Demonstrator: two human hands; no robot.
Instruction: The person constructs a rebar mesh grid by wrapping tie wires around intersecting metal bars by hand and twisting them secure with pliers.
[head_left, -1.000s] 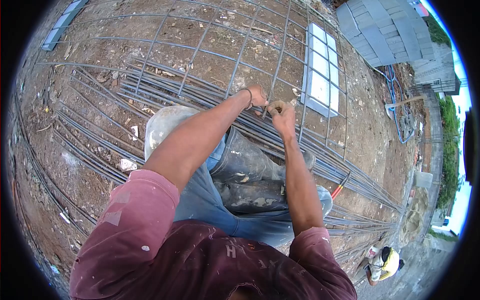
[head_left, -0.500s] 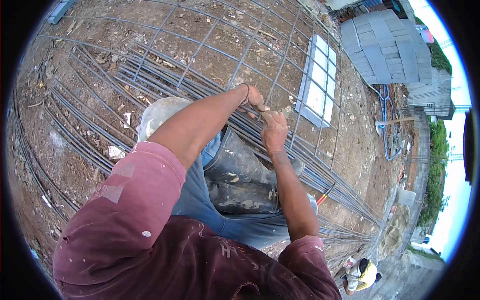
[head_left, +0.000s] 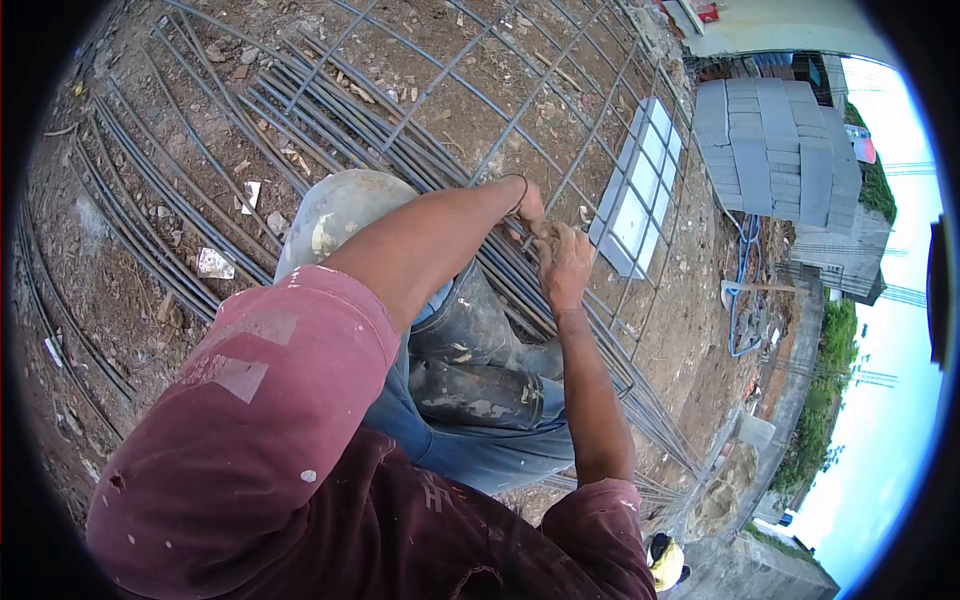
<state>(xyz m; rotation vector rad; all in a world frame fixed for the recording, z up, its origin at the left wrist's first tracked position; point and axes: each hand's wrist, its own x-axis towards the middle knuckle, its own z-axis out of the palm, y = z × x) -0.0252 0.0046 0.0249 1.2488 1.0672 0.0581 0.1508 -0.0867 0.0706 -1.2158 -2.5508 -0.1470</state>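
Observation:
A grid of thin steel bars [head_left: 511, 127] spans the ground in front of me. My left hand [head_left: 530, 208], with a dark band at its wrist, is closed at the near edge of this grid. Right beside it, my right hand [head_left: 566, 262] has its fingers bent inward, and the two hands meet around a bar end. Whatever lies between the fingertips is too small and hidden to make out. Beneath the hands runs a bundle of loose steel bars [head_left: 420, 160].
White blocks [head_left: 640, 190] lie under the grid on the right. Beyond stand stacked grey blocks [head_left: 770, 150], a blue hose [head_left: 743, 270] and a wooden-handled tool [head_left: 765, 287]. My bent knee [head_left: 345, 215] is close to the bars. Another person [head_left: 665, 565] is at the bottom right.
The view has turned, so the grid and blocks appear tilted and shifted. My hands stay together at the grid's edge, the right fingers changing their bend. The red-handled tool is no longer visible.

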